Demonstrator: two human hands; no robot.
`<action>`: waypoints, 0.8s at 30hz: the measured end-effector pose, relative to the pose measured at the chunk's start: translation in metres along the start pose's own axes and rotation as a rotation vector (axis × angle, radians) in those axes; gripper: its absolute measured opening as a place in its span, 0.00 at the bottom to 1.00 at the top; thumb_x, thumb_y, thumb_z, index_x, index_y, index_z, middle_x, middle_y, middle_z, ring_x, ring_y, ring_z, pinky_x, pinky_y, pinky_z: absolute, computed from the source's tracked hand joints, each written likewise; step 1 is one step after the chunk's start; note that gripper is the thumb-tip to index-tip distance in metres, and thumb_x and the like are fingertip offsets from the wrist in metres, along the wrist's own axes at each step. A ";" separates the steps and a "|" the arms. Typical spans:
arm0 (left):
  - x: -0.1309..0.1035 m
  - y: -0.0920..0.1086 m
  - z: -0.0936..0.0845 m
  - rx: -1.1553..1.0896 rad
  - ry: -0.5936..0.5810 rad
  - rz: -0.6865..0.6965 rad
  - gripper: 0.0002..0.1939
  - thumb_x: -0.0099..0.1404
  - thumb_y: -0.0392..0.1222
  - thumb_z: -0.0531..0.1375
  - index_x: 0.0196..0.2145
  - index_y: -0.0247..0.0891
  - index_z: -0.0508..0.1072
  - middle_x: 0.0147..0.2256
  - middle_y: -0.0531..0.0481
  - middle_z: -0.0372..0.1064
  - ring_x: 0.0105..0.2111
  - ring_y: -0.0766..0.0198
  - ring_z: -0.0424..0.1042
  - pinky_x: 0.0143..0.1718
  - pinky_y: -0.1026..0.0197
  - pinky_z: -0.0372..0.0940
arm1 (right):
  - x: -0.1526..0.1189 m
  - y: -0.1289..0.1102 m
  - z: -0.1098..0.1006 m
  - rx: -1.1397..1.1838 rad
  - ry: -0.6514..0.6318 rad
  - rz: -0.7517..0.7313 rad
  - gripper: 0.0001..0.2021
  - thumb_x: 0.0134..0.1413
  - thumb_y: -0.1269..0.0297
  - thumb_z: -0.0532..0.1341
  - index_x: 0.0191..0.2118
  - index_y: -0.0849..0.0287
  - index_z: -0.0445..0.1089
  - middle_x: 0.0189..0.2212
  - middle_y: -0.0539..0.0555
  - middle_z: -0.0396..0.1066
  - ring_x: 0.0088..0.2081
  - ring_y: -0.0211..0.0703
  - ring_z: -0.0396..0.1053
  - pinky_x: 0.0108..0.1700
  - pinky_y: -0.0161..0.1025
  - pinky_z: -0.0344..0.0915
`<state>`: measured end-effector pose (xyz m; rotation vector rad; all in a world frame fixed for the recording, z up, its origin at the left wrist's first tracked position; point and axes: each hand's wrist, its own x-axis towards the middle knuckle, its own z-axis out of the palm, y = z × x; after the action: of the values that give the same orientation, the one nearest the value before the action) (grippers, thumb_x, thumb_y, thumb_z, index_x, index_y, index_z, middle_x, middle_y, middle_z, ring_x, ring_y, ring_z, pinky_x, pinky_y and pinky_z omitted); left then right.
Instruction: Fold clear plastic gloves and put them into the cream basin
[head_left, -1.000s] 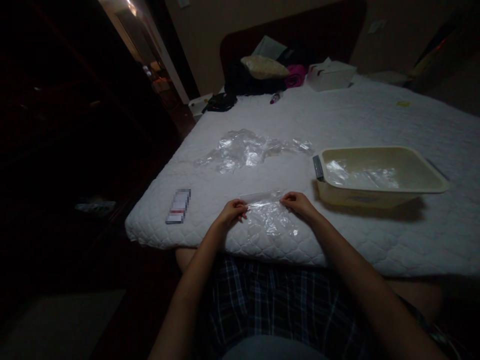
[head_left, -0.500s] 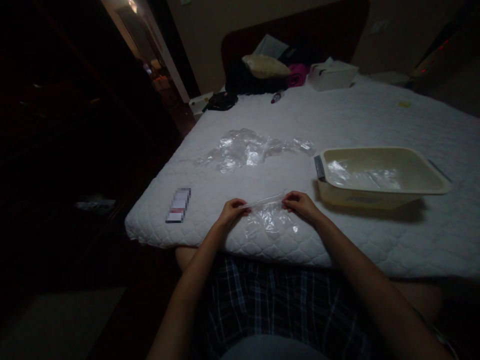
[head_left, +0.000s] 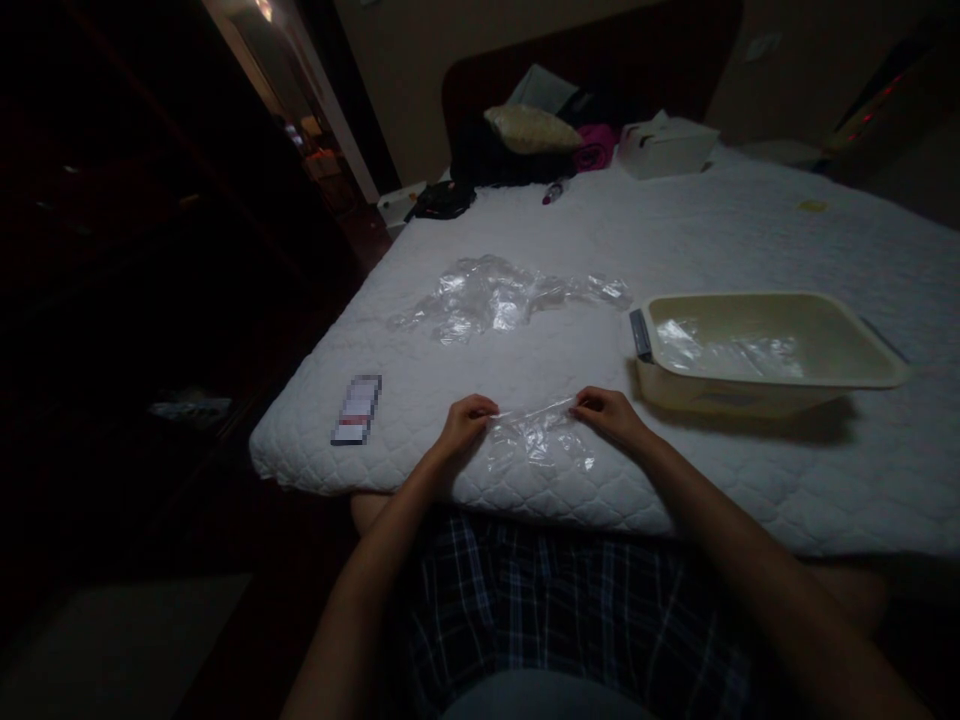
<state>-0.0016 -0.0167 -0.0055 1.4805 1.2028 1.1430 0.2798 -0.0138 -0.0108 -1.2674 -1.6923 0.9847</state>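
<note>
A clear plastic bag (head_left: 536, 440) lies spread near the front edge of the bed, its upper edge lifted between my two hands. My left hand (head_left: 469, 422) pinches the left end of that edge. At the right end, my right hand (head_left: 604, 412) is closed on it with thumb and fingertips. Beyond my hands a loose heap of crumpled clear plastic bags (head_left: 487, 298) rests on the quilted white cover. To the right stands a cream plastic bin (head_left: 772, 395) with grey handles, with more clear plastic inside.
A phone (head_left: 357, 410) lies left of my hands on the bed (head_left: 420, 450). Toward the headboard are a pillow (head_left: 532, 131), a pink roll (head_left: 596, 148), a white box (head_left: 667, 148), a dark bag (head_left: 444, 200) and a small bottle (head_left: 553, 192).
The bag's upper edge, straight and taut before, now sags and wrinkles between my hands. Both hands have shifted only slightly.
</note>
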 end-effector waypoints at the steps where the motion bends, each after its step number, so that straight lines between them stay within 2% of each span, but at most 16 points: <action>1: 0.000 0.001 -0.002 0.069 -0.032 0.039 0.10 0.46 0.28 0.57 0.25 0.37 0.75 0.30 0.49 0.70 0.32 0.64 0.68 0.35 0.63 0.62 | -0.001 0.000 -0.001 -0.022 -0.006 -0.008 0.08 0.42 0.60 0.61 0.27 0.60 0.67 0.21 0.49 0.67 0.25 0.36 0.63 0.27 0.33 0.59; 6: -0.007 0.004 -0.008 0.408 -0.186 0.222 0.12 0.53 0.30 0.56 0.30 0.42 0.77 0.35 0.47 0.71 0.35 0.63 0.69 0.38 0.62 0.62 | -0.006 -0.001 -0.006 -0.152 -0.033 -0.083 0.05 0.45 0.65 0.59 0.29 0.59 0.68 0.24 0.50 0.68 0.27 0.38 0.65 0.31 0.35 0.60; 10: -0.013 0.002 -0.010 0.589 -0.210 0.339 0.10 0.57 0.34 0.56 0.35 0.43 0.76 0.38 0.47 0.71 0.34 0.63 0.70 0.37 0.62 0.63 | -0.006 -0.001 -0.009 -0.157 -0.042 -0.107 0.05 0.45 0.65 0.59 0.30 0.59 0.69 0.27 0.52 0.69 0.30 0.40 0.66 0.33 0.37 0.62; 15: -0.012 -0.005 -0.011 0.702 -0.212 0.447 0.10 0.59 0.35 0.55 0.36 0.41 0.75 0.38 0.47 0.72 0.34 0.65 0.71 0.35 0.64 0.64 | -0.008 0.000 -0.018 0.028 -0.126 -0.017 0.10 0.44 0.64 0.60 0.36 0.59 0.69 0.33 0.55 0.71 0.34 0.42 0.68 0.37 0.39 0.64; 17: -0.011 -0.005 -0.011 0.710 -0.213 0.462 0.10 0.59 0.35 0.55 0.36 0.40 0.75 0.38 0.47 0.72 0.34 0.65 0.71 0.35 0.64 0.64 | -0.010 0.000 -0.022 0.062 -0.137 0.012 0.12 0.44 0.64 0.61 0.38 0.58 0.68 0.33 0.55 0.71 0.34 0.43 0.68 0.36 0.39 0.64; 20: -0.010 -0.004 -0.008 0.667 -0.213 0.449 0.10 0.59 0.34 0.55 0.35 0.39 0.75 0.37 0.47 0.72 0.35 0.64 0.71 0.37 0.63 0.65 | -0.010 -0.004 -0.024 -0.010 -0.146 0.024 0.09 0.42 0.63 0.62 0.33 0.58 0.68 0.27 0.54 0.69 0.29 0.41 0.66 0.31 0.37 0.63; 24: -0.010 -0.001 -0.004 0.552 -0.170 0.338 0.14 0.56 0.30 0.54 0.36 0.39 0.75 0.37 0.48 0.72 0.38 0.64 0.70 0.41 0.62 0.64 | -0.008 -0.009 -0.015 -0.110 -0.098 -0.020 0.07 0.44 0.60 0.61 0.28 0.58 0.66 0.23 0.51 0.66 0.26 0.38 0.63 0.28 0.35 0.59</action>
<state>-0.0072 -0.0260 -0.0072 2.2195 1.2353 0.9059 0.2922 -0.0217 0.0019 -1.2885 -1.8528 0.9673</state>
